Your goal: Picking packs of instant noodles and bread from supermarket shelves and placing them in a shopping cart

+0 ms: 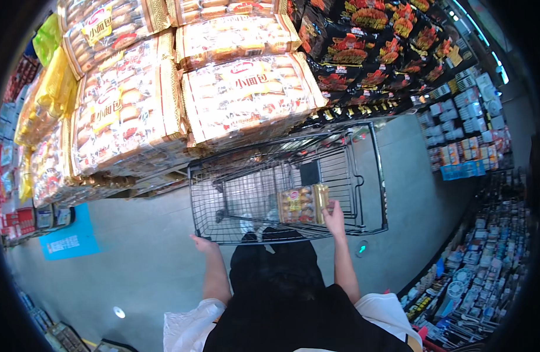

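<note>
A metal wire shopping cart (257, 185) stands crosswise before me. Inside its basket is one clear bag of small bread rolls (296, 205) with gold edges. My right hand (334, 218) grips that bag by its gold right end. At the cart's near left corner is my left hand (203, 243), close against the rim; whether its fingers close on the wire is too small to tell. A dark panel (311, 173) is fixed in the cart just beyond the bag.
Beyond the cart rises a stack of larger bread packs (252, 94), with black snack bags (353, 57) to its right. Yellow bags (54, 92) lie at the far left. Shelves of small goods (477, 259) curve along the right; a blue sign (69, 235) is at left.
</note>
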The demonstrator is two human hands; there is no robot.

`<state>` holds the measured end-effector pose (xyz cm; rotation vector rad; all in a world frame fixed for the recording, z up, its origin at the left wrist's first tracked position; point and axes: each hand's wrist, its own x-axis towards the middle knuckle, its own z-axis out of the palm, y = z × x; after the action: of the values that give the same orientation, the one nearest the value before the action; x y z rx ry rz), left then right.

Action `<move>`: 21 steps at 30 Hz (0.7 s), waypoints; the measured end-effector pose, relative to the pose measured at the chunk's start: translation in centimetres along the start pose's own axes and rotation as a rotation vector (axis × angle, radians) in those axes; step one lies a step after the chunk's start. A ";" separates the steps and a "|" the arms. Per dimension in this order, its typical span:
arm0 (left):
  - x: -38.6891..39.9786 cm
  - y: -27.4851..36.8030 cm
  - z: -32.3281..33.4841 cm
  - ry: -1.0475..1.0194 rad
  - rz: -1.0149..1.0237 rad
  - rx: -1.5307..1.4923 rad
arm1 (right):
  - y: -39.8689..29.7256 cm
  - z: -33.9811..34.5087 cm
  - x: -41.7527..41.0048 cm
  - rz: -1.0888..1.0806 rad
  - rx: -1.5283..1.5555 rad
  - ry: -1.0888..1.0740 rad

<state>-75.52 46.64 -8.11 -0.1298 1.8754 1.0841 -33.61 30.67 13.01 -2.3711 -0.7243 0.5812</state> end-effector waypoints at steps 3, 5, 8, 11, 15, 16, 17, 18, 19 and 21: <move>-6.0 2.1 2.9 0.132 -0.132 -0.123 | 1.1 0.8 -1.8 0.020 0.044 -0.039; -5.5 2.7 2.8 0.049 -0.146 -0.227 | 0.9 2.3 -2.8 0.035 0.042 -0.058; -2.4 1.5 0.8 0.028 -0.245 -0.209 | 0.3 2.9 -4.0 0.093 0.271 -0.140; -2.8 1.8 2.3 0.090 -0.278 -0.127 | 0.3 4.5 -3.0 0.105 0.339 -0.167; -4.9 2.9 2.8 0.138 -0.307 -0.119 | -3.3 4.7 -0.1 0.113 0.415 -0.203; -5.5 3.3 2.8 0.139 -0.309 -0.115 | -4.4 4.3 0.8 0.092 0.474 -0.178; -5.9 3.7 2.8 0.136 -0.309 -0.110 | -5.8 3.9 2.0 0.069 0.537 -0.150; -6.2 3.8 2.9 0.125 -0.303 -0.100 | -7.0 3.2 3.4 0.019 0.586 -0.103; -6.5 4.0 3.1 0.188 -0.287 -0.111 | -8.3 2.4 4.9 -0.035 0.636 -0.060; -6.4 4.4 3.3 0.258 -0.269 -0.135 | -12.8 0.1 7.6 -0.068 0.766 -0.029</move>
<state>-71.94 49.59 -1.09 -0.6079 1.9405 1.0427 -32.46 44.07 19.40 -1.6256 -0.4720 0.7088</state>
